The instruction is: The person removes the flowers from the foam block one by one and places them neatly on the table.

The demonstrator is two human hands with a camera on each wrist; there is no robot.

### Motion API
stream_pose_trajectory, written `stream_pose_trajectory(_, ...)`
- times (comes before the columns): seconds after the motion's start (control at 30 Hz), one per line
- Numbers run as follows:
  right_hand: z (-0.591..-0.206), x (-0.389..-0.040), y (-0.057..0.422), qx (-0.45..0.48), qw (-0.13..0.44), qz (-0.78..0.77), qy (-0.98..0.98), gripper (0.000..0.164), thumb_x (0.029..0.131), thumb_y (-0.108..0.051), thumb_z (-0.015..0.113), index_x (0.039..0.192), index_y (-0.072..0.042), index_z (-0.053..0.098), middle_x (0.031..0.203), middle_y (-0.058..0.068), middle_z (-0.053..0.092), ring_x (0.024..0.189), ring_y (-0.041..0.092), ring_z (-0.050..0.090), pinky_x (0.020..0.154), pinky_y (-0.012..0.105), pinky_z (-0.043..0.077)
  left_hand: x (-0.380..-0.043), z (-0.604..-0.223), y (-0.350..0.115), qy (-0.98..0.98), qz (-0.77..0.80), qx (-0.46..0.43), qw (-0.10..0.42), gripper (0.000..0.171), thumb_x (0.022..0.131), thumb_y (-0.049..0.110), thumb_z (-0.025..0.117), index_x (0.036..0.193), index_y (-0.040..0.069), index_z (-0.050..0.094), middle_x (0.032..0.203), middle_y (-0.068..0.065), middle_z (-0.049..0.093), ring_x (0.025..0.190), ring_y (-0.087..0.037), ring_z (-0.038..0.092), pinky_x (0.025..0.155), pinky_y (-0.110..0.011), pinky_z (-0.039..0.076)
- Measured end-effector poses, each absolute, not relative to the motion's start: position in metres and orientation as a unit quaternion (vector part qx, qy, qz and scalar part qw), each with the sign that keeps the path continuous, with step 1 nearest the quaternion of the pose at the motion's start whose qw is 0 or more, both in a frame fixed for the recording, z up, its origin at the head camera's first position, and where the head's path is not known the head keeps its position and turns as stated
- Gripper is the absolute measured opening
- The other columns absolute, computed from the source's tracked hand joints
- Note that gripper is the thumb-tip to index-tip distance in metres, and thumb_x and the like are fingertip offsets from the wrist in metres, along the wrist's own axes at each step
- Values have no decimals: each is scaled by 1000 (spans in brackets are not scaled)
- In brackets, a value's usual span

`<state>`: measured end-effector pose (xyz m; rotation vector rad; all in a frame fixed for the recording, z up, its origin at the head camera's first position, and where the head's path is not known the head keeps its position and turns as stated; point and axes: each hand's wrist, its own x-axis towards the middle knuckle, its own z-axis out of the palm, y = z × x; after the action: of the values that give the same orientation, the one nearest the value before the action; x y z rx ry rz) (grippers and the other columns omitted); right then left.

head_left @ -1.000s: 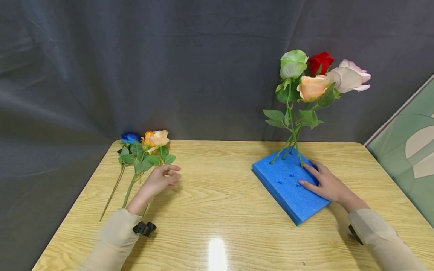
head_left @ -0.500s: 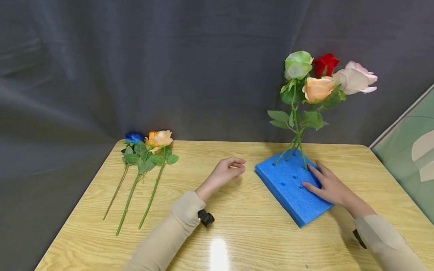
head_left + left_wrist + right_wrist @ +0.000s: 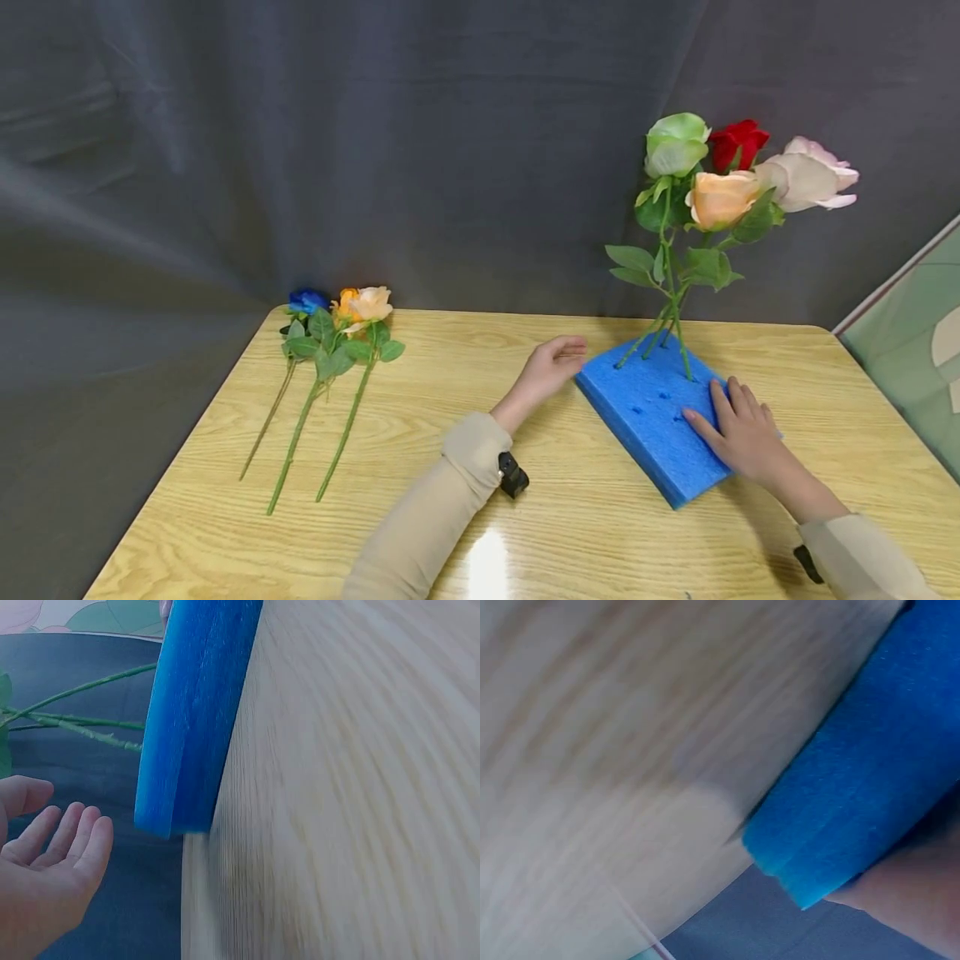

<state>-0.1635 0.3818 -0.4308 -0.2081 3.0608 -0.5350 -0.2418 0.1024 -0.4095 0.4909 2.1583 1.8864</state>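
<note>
A blue foam block (image 3: 667, 458) lies on the table, its top pierced by a few small holes. Four artificial roses—no, several roses stand in its far part: a green rose (image 3: 677, 145), a red rose (image 3: 738, 145), a peach rose (image 3: 722, 200) and a pale pink rose (image 3: 806, 173). My right hand (image 3: 750, 437) rests on the block's right side, fingers extended, thumb on top. Close to the block's left corner is my left hand (image 3: 546, 373), its fingers loosely bent and holding nothing; in the left wrist view a gap separates that hand (image 3: 56, 862) from the foam.
On the table's left lie a blue rose (image 3: 307, 301), an orange rose (image 3: 346, 305) and a cream rose (image 3: 372, 303), stems toward me. A dark curtain (image 3: 450, 167) hangs behind the wooden table (image 3: 450, 383). A patterned green panel (image 3: 911, 333) stands at the right.
My left hand has travelled right, from beside the loose roses to the foam block's left corner. My right hand has shifted slightly on the block, its fingers drawn closer together.
</note>
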Motion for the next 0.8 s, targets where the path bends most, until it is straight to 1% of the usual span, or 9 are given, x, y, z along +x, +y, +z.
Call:
stream_pose_trajectory(0.1, -432, -162, 382, -61, 31, -173, 983, 80, 102, -46, 33, 146, 16, 10, 146, 47, 6, 134, 64, 7, 103, 77, 9, -242, -410, 112, 732, 647, 175, 120, 40, 98, 7, 50, 137, 0, 48, 136, -20, 54, 127, -32, 52, 103, -36, 48)
stream_pose_trajectory(0.23, -434, -162, 382, -63, 34, -163, 984, 81, 102, -48, 30, 146, 15, 7, 148, 45, 4, 135, 62, 6, 104, 76, 9, -243, -411, 125, 724, 655, 174, 126, 40, 99, 6, 49, 138, 0, 47, 138, -18, 53, 129, -29, 51, 104, -34, 48)
stream_pose_trajectory(0.4, -436, -163, 382, -64, 31, -154, 986, 82, 102, -49, 29, 146, 16, 7, 148, 45, 5, 136, 60, 7, 105, 75, 10, -245, -414, 139, 720, 660, 172, 127, 41, 98, 3, 48, 139, 0, 46, 140, -17, 52, 131, -28, 49, 104, -29, 47)
stream_pose_trajectory(0.53, -436, -163, 382, -63, 34, -151, 986, 82, 102, -49, 29, 146, 16, 7, 148, 45, 6, 136, 60, 8, 105, 75, 10, -245, -417, 148, 720, 659, 178, 124, 42, 97, 1, 49, 139, 1, 46, 141, -16, 51, 133, -28, 48, 104, -27, 47)
stream_pose_trajectory(0.7, -436, -162, 382, -65, 32, -148, 986, 81, 102, -48, 29, 146, 16, 8, 147, 45, 6, 136, 60, 8, 105, 74, 10, -246, -419, 154, 729, 648, 187, 120, 45, 96, 2, 49, 141, 2, 44, 143, -13, 50, 134, -26, 47, 105, -24, 45)
stream_pose_trajectory(0.8, -436, -162, 382, -67, 31, -147, 986, 81, 102, -48, 29, 146, 16, 8, 147, 45, 7, 136, 60, 8, 105, 74, 10, -246, -419, 155, 734, 639, 192, 126, 46, 97, 3, 48, 142, 3, 42, 145, -12, 48, 135, -24, 45, 106, -24, 44)
